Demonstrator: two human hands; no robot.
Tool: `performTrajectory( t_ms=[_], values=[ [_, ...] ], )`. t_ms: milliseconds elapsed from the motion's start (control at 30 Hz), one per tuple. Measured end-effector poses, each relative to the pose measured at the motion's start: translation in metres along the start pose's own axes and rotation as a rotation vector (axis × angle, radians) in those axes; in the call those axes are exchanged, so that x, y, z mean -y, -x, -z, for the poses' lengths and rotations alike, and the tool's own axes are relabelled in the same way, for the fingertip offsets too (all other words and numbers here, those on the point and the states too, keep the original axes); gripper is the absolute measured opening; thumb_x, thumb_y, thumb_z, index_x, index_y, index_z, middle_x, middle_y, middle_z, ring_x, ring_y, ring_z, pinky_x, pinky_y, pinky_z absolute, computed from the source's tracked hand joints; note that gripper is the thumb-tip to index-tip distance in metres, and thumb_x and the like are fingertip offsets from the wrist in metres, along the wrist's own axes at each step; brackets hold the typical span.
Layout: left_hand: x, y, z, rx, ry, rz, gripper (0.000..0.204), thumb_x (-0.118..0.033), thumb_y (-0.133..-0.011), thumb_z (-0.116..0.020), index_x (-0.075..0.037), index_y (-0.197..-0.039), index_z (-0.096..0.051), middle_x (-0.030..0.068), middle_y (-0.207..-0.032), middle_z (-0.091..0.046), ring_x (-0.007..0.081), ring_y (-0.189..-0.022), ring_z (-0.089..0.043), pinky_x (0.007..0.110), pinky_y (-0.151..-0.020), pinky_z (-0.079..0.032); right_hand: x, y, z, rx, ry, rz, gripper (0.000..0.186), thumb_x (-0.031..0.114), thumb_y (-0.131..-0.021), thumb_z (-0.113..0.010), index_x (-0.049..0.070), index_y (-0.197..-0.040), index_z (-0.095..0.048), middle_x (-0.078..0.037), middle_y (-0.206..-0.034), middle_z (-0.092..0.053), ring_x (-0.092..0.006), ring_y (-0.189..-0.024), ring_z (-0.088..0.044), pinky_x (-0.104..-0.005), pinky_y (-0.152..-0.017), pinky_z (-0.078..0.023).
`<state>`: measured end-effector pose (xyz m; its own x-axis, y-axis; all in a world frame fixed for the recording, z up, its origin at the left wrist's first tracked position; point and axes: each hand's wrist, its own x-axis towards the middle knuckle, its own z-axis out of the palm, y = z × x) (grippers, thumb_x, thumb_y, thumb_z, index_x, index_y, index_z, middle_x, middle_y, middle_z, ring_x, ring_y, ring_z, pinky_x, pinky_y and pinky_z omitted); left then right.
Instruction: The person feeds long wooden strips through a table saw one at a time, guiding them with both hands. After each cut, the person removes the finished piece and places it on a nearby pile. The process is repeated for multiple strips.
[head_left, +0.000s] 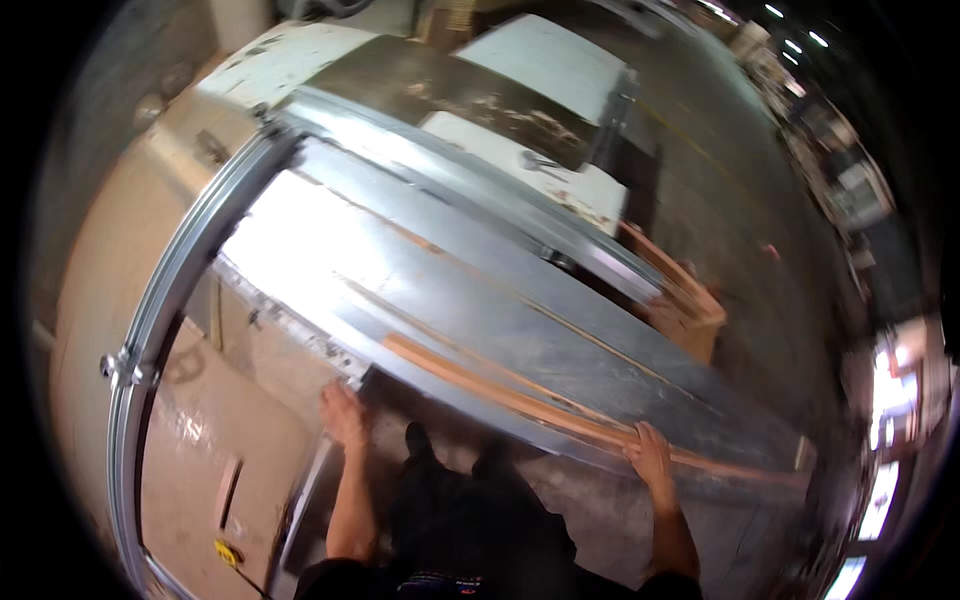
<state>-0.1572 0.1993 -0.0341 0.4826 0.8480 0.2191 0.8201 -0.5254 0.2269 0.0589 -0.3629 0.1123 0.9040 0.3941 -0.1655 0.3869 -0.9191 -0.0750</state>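
A long reddish-brown wooden strip (480, 389) lies along the near edge of the large shiny metal machine table (470, 270). My right hand (651, 454) is closed around the strip toward its right part, with fingers over the top. My left hand (345, 413) is by the near corner of the metal edge, where the tan surface begins. Its fingers look stretched forward and slightly blurred, and I see nothing held in them. Thinner wooden slivers (440, 338) lie on the metal behind the strip.
A metal rail frame (185, 250) borders the left side, and a long metal fence (430, 170) crosses the far side. A yellow tape measure (228, 552) and a short wood piece (229, 492) lie at lower left. A wooden box (690, 310) stands beyond the fence.
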Motion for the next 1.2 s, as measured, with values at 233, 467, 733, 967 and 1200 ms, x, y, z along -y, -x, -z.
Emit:
performTrajectory(
  t_ms=[233,467,733,967,1200],
  values=[
    [0.065,0.009,-0.045,0.010,0.286,-0.050,0.051,-0.038,-0.103,-0.046,0.002,-0.134,-0.052,0.0239,-0.130,-0.057,0.0403,-0.116,-0.056,0.047,-0.098,-0.045,-0.128,0.042,0.003,0.053,0.108,-0.160,0.058,0.026,-0.086,-0.070,0.007,-0.137,-0.050,-0.013,-0.139,-0.052,-0.0331,-0.130,-0.047,-0.0461,-0.108,-0.037],
    [-0.036,0.039,-0.022,-0.317,-0.074,-0.213,0.063,-0.049,-0.092,-0.061,-0.003,-0.133,-0.052,0.0157,-0.111,-0.064,0.0333,-0.095,-0.062,0.045,-0.084,-0.050,-0.268,0.063,-0.025,0.069,0.244,0.033,0.046,0.022,-0.087,-0.068,0.005,-0.127,-0.054,-0.012,-0.126,-0.055,-0.0308,-0.119,-0.052,-0.0444,-0.104,-0.040],
    [-0.252,0.110,-0.075,-0.250,0.183,-0.019,0.086,-0.053,-0.091,-0.062,0.005,-0.147,-0.033,0.0347,-0.148,-0.032,0.0471,-0.139,-0.032,0.055,-0.111,-0.033,-0.338,0.044,-0.020,0.029,0.305,0.375,0.039,0.026,-0.093,-0.063,0.001,-0.120,-0.054,-0.014,-0.116,-0.053,-0.0313,-0.111,-0.051,-0.0448,-0.096,-0.043],
    [-0.341,0.052,-0.053,-0.320,0.510,0.203,0.090,-0.042,-0.084,-0.064,0.007,-0.146,-0.022,0.0291,-0.133,-0.034,0.0387,-0.122,-0.036,0.049,-0.100,-0.034,-0.365,-0.008,0.023,-0.011,0.155,0.350,0.039,0.029,-0.093,-0.063,0.003,-0.121,-0.054,-0.014,-0.119,-0.054,-0.0337,-0.109,-0.055,-0.0443,-0.097,-0.045],
    [-0.445,-0.045,-0.074,-0.318,1.081,0.508,0.061,-0.017,-0.085,-0.054,0.003,-0.137,-0.030,0.0179,-0.099,-0.047,0.0257,-0.083,-0.051,0.039,-0.071,-0.046,-0.375,-0.063,0.046,0.145,-0.067,0.025,0.055,0.030,-0.087,-0.070,-0.002,-0.127,-0.053,-0.022,-0.127,-0.054,-0.0397,-0.120,-0.050,-0.0490,-0.101,-0.039]
  ],
)
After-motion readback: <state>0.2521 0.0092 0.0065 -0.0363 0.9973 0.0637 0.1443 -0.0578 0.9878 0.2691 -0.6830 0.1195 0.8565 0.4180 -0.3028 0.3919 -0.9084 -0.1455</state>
